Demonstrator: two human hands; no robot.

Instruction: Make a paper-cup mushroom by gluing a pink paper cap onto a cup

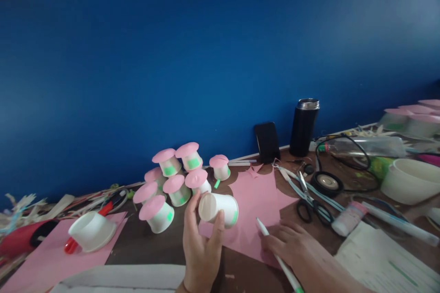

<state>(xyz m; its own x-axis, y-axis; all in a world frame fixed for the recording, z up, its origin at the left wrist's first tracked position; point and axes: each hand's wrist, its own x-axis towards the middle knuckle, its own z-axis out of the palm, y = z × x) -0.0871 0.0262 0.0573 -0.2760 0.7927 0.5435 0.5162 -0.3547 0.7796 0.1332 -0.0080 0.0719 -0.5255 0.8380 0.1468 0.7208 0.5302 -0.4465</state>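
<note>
My left hand (201,247) grips a white paper cup (220,208) lying on its side, open mouth to the left, with a green patch on its wall. My right hand (292,242) rests on a cut pink paper sheet (256,201) and holds a white pen with a green end (277,256) pointing up-left. Behind the cup stands a pile of several white cups with pink lids and green patches (175,174).
A lone white cup (92,231) lies on another pink sheet (48,256) at left beside a red tool. Scissors (309,201), a glue bottle (347,219), a black flask (304,126), a phone (267,142), a white bowl (409,181) and papers (385,261) crowd the right.
</note>
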